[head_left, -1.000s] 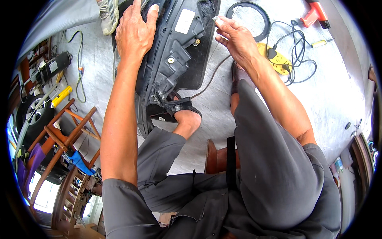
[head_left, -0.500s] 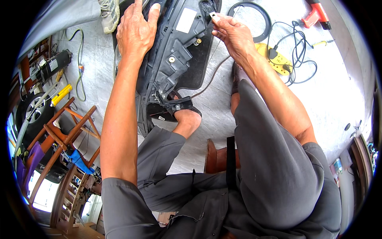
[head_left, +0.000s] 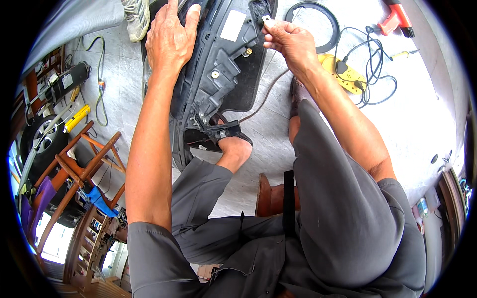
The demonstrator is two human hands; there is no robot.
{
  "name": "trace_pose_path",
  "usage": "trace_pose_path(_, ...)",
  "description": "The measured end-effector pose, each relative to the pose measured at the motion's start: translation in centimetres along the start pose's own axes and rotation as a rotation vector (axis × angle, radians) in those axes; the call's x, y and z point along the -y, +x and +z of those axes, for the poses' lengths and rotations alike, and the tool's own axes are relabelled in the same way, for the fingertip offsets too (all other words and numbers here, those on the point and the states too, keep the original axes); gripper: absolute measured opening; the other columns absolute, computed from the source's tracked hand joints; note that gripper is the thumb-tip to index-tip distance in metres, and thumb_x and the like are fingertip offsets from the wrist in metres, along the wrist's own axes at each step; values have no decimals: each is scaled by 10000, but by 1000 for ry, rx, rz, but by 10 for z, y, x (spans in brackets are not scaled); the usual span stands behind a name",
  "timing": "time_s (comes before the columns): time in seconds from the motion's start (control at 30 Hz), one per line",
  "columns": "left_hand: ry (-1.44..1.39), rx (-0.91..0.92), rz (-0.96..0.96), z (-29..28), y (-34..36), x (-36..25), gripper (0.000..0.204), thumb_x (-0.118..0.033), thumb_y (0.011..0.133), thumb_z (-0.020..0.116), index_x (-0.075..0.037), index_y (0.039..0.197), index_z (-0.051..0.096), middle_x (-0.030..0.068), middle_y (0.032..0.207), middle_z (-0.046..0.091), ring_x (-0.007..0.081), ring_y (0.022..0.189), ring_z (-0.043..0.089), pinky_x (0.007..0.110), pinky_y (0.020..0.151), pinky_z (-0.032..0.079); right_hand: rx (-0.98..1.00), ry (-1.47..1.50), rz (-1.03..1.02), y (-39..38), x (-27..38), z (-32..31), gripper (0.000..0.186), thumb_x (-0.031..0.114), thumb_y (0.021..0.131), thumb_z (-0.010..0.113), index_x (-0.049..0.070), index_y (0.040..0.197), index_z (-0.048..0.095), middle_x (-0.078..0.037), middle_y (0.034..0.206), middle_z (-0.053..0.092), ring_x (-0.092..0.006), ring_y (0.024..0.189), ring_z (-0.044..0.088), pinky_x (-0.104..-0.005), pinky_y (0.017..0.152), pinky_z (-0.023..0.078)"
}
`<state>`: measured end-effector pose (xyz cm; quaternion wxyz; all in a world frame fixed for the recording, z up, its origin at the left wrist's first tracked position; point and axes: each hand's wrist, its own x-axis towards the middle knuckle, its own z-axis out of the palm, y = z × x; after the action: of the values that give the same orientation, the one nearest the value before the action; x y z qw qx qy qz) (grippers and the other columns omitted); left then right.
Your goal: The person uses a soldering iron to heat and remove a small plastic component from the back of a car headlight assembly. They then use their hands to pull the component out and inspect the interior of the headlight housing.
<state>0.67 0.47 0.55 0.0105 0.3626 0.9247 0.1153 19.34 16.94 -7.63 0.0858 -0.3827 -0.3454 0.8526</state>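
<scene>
A black car headlight housing (head_left: 214,59) with a white label (head_left: 232,26) lies on a dark mat (head_left: 251,79) in front of me. My left hand (head_left: 170,37) rests on its left side with the fingers stretched and the thumb apart; the fingertips run past the upper edge of view. At the housing's right edge, by a dark recess, my right hand (head_left: 292,40) is closed in a pinch. Between its thumb and forefinger is a small pale flat piece (head_left: 266,19), too small to name. A brass-coloured fitting (head_left: 247,52) sits on the housing nearby.
To the right lie a black ring (head_left: 333,42), a yellow power strip (head_left: 343,74) with tangled black cables, and a red heat gun (head_left: 396,21). Another person's shoe (head_left: 135,20) is at upper left. Wooden stool legs (head_left: 82,174) and a wheel (head_left: 42,141) stand left.
My right hand, with the small pale piece, has shifted very slightly at the housing's edge. My left hand stays where it was.
</scene>
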Motion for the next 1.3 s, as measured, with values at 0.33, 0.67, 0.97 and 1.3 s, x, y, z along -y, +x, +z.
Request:
trace_pose_path(0.33, 12, -10, 6, 2, 0, 1, 699, -607, 1000, 448, -105, 1486, 476, 228, 1420, 550, 418, 1306, 528, 508, 1080, 419, -27, -102, -51, 0, 2, 4, 177, 156, 940, 739, -20, 956, 726, -74, 825, 720, -118, 691, 678, -258, 646, 603)
trace_pose_path(0.67, 16, -9, 9, 2, 0, 1, 703, -607, 1003, 442, -97, 1485, 477, 229, 1422, 549, 414, 1308, 528, 504, 1084, 417, -65, -290, -162, -2, 3, 9, 192, 165, 958, 718, -25, 927, 717, -63, 800, 713, -102, 680, 673, -260, 637, 604)
trace_pose_path(0.97, 0, -1, 1, -2, 1, -4, 660, -524, 1005, 479, -51, 1466, 483, 244, 1398, 557, 415, 1294, 531, 477, 1089, 412, -29, -220, -157, 1, 0, 7, 202, 167, 957, 718, -34, 939, 713, -71, 788, 714, -106, 677, 683, -271, 636, 614)
trace_pose_path(1.3, -26, 5, -21, -8, 1, -9, 577, -372, 1001, 549, 19, 1424, 502, 267, 1354, 576, 413, 1270, 538, 441, 1093, 410, 44, -450, -179, 9, 12, -1, 226, 180, 961, 715, -45, 979, 703, -77, 800, 718, -122, 659, 687, -271, 640, 610)
